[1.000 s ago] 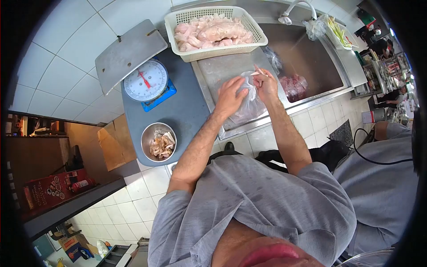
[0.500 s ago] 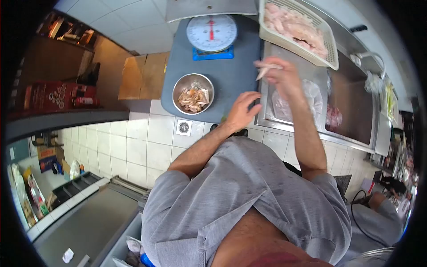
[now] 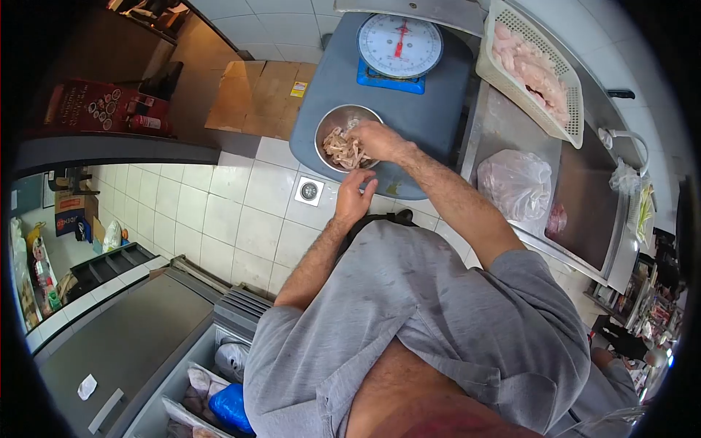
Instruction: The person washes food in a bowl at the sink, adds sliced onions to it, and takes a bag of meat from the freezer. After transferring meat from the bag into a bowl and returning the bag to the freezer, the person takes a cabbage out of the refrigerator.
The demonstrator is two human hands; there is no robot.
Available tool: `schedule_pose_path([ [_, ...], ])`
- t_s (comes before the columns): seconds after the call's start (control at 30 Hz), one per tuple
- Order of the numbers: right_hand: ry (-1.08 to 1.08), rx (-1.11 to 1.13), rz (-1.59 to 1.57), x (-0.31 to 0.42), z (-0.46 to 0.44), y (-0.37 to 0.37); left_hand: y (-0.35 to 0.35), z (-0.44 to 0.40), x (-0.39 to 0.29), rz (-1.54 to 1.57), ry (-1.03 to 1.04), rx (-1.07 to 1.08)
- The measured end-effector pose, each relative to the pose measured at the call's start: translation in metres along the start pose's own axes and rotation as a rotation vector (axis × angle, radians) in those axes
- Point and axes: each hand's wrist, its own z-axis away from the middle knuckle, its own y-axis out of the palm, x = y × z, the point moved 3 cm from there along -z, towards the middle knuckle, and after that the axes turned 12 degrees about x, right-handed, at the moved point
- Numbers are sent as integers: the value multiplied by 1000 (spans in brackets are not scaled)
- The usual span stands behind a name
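A steel bowl (image 3: 318, 139) stands on the blue-grey tabletop (image 3: 314, 98) with pale brown strips (image 3: 343, 151), perhaps meat, inside. My right hand (image 3: 376, 140) reaches over the bowl's right rim. Its fingers curl down among the strips, and their tips are hidden, so what they pinch does not show. My left hand (image 3: 355, 197) is just below the bowl's near rim, thumb apart from the bent fingers, holding nothing. Behind the bowl stands a dial scale (image 3: 400, 45) on a blue base.
At the upper right, a cream plastic basket (image 3: 491, 69) holds pale pink raw meat (image 3: 537, 69). A clear plastic bag (image 3: 515, 186) lies on the steel counter beside a sink (image 3: 590, 208). Cardboard (image 3: 255, 98) lies left of the table; an open chest (image 3: 197, 365) with bags is lower left.
My right hand, which held a pale strip over the steel counter, has swung left into the bowl. My left hand has moved left to the bowl's near rim. The view has shifted.
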Motion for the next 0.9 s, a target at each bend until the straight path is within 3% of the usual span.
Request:
schedule_pose_path([
  [0.1,-24,44,41,4,11,-7,10,-7,-12,-7,7,92],
  [0.17,-186,-133,115,8,23,-22,14,-12,-18,1,5,108],
  [0.23,-91,-242,32,16,56,-53,31,-23,-26,43,45,178],
  [0.3,17,-360,-52,15,120,-83,33,-25,-27,15,77,42],
  [0.37,64,-607,-63,10,194,-107,34,-26,-23,71,-17,-16],
  [0.43,305,-777,125,-7,268,-116,34,-26,-29,95,-65,-79],
  [0.5,688,-779,142,-39,326,-102,39,-22,-30,97,-105,-134],
  [0.53,717,-732,120,-46,345,-95,44,-22,-29,101,-73,-156],
  [0.7,714,-460,-110,-93,354,-46,61,-9,-44,106,-129,-191],
  [0.77,576,-766,-157,-131,360,-33,53,1,-58,45,-154,-249],
  [0.9,555,-889,-631,-136,374,-68,17,28,-35,91,-158,-492],
])
